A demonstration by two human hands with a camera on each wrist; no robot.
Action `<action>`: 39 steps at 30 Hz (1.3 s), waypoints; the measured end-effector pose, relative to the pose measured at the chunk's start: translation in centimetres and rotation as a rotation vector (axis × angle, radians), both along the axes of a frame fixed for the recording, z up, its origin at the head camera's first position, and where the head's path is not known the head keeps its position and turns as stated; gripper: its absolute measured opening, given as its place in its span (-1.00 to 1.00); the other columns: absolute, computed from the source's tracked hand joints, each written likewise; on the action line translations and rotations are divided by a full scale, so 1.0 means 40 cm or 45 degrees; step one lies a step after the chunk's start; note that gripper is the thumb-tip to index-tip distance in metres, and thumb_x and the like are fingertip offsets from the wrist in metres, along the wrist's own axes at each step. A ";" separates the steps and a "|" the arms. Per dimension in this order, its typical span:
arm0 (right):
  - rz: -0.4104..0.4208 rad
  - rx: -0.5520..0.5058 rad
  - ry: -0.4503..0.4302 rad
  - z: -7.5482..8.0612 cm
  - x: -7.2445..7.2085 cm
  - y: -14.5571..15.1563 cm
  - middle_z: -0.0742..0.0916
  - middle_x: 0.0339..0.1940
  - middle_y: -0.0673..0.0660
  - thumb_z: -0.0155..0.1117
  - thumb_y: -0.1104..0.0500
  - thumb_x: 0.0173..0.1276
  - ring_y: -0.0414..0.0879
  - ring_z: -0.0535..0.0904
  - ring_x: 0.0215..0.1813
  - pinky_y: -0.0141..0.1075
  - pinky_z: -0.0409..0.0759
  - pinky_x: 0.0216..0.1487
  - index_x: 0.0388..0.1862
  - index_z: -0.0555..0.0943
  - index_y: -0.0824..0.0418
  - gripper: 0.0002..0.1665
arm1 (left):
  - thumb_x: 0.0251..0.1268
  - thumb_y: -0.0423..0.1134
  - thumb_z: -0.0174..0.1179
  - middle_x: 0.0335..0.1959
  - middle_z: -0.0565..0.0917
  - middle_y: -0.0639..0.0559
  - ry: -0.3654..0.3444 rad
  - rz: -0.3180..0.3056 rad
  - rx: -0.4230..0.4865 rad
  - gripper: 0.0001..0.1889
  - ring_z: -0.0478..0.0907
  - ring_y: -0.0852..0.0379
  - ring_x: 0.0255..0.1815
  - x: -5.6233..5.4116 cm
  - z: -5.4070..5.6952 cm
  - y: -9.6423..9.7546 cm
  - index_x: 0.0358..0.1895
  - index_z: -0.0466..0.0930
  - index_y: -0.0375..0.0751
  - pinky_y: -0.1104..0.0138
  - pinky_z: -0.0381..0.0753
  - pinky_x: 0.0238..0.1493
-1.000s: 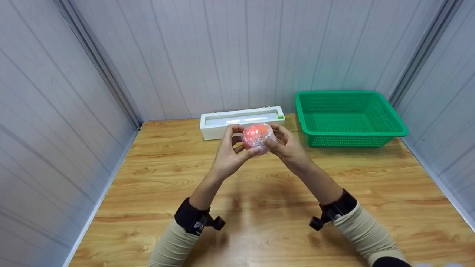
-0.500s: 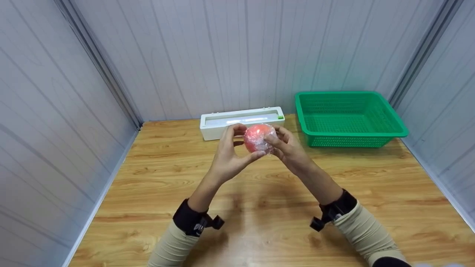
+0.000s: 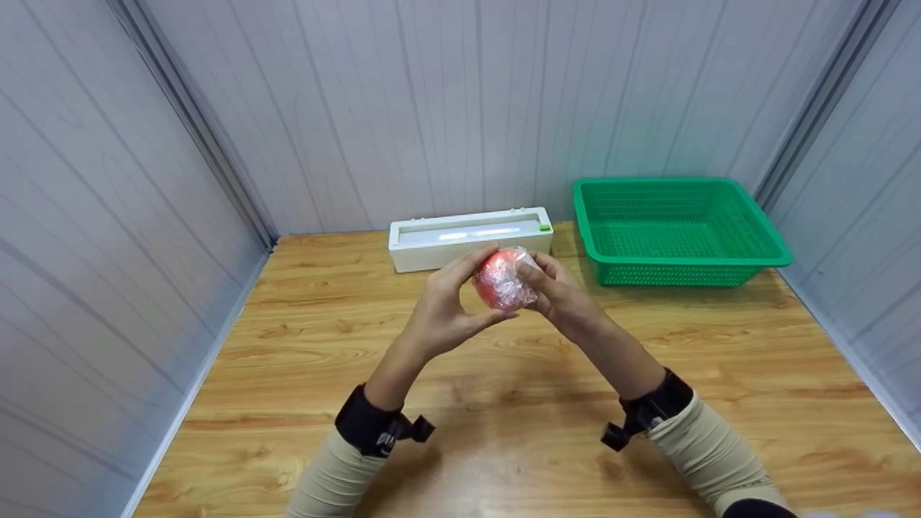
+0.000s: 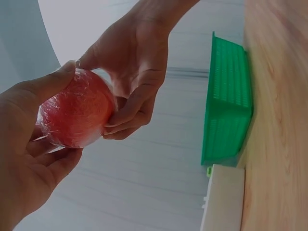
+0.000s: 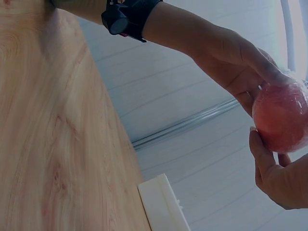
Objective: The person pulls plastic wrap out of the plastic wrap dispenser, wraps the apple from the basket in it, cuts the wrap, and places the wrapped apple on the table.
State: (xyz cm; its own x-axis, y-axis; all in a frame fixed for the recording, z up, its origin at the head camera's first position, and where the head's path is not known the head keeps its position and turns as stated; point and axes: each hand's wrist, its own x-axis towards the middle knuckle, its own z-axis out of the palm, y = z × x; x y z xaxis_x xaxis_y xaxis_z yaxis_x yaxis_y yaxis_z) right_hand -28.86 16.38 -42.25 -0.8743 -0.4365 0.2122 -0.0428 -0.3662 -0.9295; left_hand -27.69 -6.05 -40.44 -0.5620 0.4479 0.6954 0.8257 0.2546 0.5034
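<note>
Both hands hold a round red apple (image 3: 504, 279) wrapped in shiny clear film, raised over the table in front of the white box. My left hand (image 3: 445, 306) curves around its left side, thumb below and fingers along the top. From the right, my right hand (image 3: 568, 295) grips it, the thumb pressing on the crinkled film that faces me. In the left wrist view the film lies close around the apple (image 4: 79, 108), with wrinkles across its surface. The right wrist view catches the apple (image 5: 281, 115) at the right edge, between the fingers of both hands.
A long white box (image 3: 460, 252) with a clear window and a small green slider, like a cling film dispenser, stands by the back wall. To its right is a green slotted plastic basket (image 3: 683, 272). Pale panel walls enclose the wooden table (image 3: 324, 345) at back and sides.
The apple has turned in the hands and sits slightly lower and further right; more crinkled film now faces me. The left fingers have shifted along its top, and the left thumb has straightened below.
</note>
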 end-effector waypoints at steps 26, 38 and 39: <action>-0.351 0.276 1.166 0.017 0.026 0.001 0.41 0.62 0.28 0.43 0.05 0.46 0.28 0.34 0.58 0.03 0.57 0.41 0.59 0.32 0.36 -0.13 | 0.16 0.24 0.54 0.32 0.63 -0.29 -0.543 -0.249 0.422 0.02 0.64 -0.09 0.28 0.005 0.015 -0.028 0.48 0.42 -0.47 0.12 0.70 0.25; -0.512 0.566 1.432 0.011 0.033 -0.009 0.38 0.63 0.29 0.85 0.13 -0.04 0.21 0.33 0.61 -0.05 0.53 0.47 0.64 0.27 0.25 0.32 | 0.20 0.07 0.57 0.25 0.66 -0.32 -0.636 -0.296 0.470 -0.07 0.68 -0.09 0.20 0.014 0.025 -0.019 0.46 0.42 -0.49 0.11 0.75 0.16; -0.531 0.588 1.443 0.011 0.034 -0.009 0.39 0.63 0.29 0.85 0.12 -0.04 0.20 0.32 0.61 -0.06 0.51 0.49 0.64 0.27 0.24 0.32 | 0.21 0.05 0.57 0.24 0.66 -0.31 -0.646 -0.300 0.471 -0.09 0.69 -0.10 0.19 0.014 0.025 -0.018 0.46 0.43 -0.49 0.11 0.76 0.14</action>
State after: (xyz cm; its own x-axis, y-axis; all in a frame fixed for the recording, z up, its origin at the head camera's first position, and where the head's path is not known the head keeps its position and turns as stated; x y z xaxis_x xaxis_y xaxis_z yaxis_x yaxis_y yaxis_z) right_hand -27.50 16.01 -41.83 -0.3939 -0.4070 0.8241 -0.9184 0.2091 -0.3358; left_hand -27.13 -6.77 -39.45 -0.7762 0.3813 0.5021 0.4761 -0.1675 0.8633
